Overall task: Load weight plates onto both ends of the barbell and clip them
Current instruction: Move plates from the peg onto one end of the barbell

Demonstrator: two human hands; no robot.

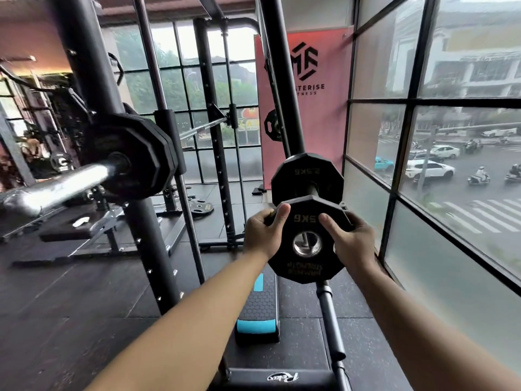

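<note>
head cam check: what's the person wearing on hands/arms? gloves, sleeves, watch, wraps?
Nothing worn that shows. Left hand and right hand are bare: no gloves, wraps, straps or rings in view. Left forearm and right forearm are uncovered to the frame edge: no sleeve, watch or wristband visible.
</note>
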